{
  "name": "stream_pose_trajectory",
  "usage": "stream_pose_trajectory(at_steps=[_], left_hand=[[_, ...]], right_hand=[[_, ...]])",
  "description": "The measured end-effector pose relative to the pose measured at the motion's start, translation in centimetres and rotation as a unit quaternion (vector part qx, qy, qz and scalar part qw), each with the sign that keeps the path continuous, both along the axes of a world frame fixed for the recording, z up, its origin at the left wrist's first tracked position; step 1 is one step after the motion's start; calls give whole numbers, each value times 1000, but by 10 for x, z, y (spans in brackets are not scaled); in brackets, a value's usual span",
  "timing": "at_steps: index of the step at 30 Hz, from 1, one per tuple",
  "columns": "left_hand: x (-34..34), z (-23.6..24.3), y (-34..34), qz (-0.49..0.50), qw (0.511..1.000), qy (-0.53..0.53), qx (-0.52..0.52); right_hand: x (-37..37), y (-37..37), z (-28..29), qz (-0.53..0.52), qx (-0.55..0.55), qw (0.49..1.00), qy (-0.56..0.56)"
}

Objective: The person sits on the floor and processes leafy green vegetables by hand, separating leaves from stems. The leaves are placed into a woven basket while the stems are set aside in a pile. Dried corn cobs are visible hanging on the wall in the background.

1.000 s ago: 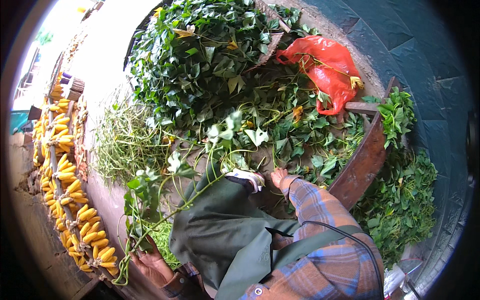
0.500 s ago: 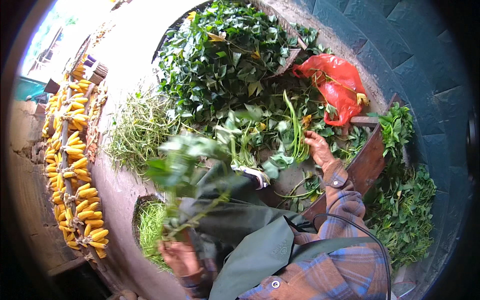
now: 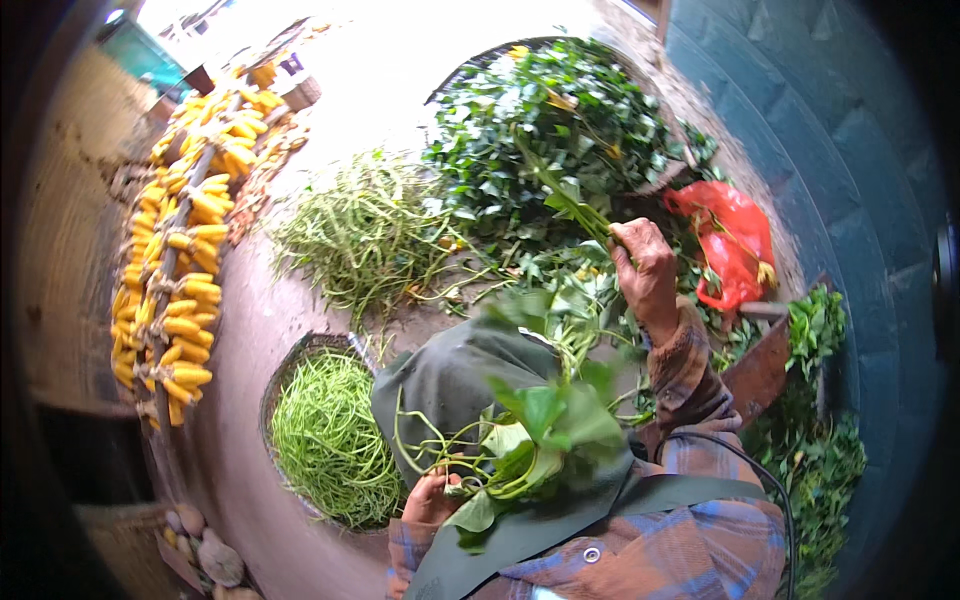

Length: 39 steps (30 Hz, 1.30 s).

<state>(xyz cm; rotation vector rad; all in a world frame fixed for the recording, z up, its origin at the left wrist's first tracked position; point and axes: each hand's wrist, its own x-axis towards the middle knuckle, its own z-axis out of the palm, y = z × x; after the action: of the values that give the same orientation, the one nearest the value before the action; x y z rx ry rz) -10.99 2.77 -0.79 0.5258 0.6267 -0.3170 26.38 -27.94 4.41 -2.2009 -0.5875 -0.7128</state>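
Note:
My left hand (image 3: 432,495), low near my lap, grips a leafy green vine (image 3: 530,440) that spreads over the dark green apron (image 3: 435,370). My right hand (image 3: 648,265) is raised and closed on a bundle of long green stems (image 3: 570,200). Beyond it is a large heap of dark leaves (image 3: 520,130) in a basket. A pile of pale stripped stalks (image 3: 360,230) lies left of that. To the left of my lap sits a round container of bright green stems (image 3: 330,430).
Corn cobs (image 3: 185,335) hang on a pole at the left. A red plastic bag (image 3: 730,250) lies at right beside a reddish-brown board (image 3: 750,385), with more leafy greens (image 3: 820,480) beyond and a blue-green sheet (image 3: 840,180) along the edge. Gourds (image 3: 218,555) lie lower left.
My right hand has lifted from the ground with stems in it. The leafy vine in my left hand has swung rightward over my lap. The view has shifted, showing more of the stem container.

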Motion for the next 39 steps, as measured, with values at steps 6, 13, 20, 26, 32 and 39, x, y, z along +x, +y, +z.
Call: stream_pose_trajectory(at_steps=[6, 13, 20, 26, 32, 39], left_hand=[[-14, -8, 6, 75, 997, 36, -4], [-66, -11, -12, 179, 982, 16, 54], [-92, 35, 19, 90, 893, -36, 440], [33, 112, 39, 292, 805, -180, 484], [112, 126, 53, 265, 773, -298, 494], [158, 122, 56, 201, 871, -346, 284]], right_hand=[[-37, 126, 40, 293, 173, 922, 187], [-91, 219, 48, 437, 199, 793, 375], [-112, 230, 79, 408, 48, 911, 6], [-101, 209, 103, 476, 44, 870, 123], [-84, 186, 114, 457, 112, 783, 407], [-83, 195, 98, 464, 135, 674, 558]])
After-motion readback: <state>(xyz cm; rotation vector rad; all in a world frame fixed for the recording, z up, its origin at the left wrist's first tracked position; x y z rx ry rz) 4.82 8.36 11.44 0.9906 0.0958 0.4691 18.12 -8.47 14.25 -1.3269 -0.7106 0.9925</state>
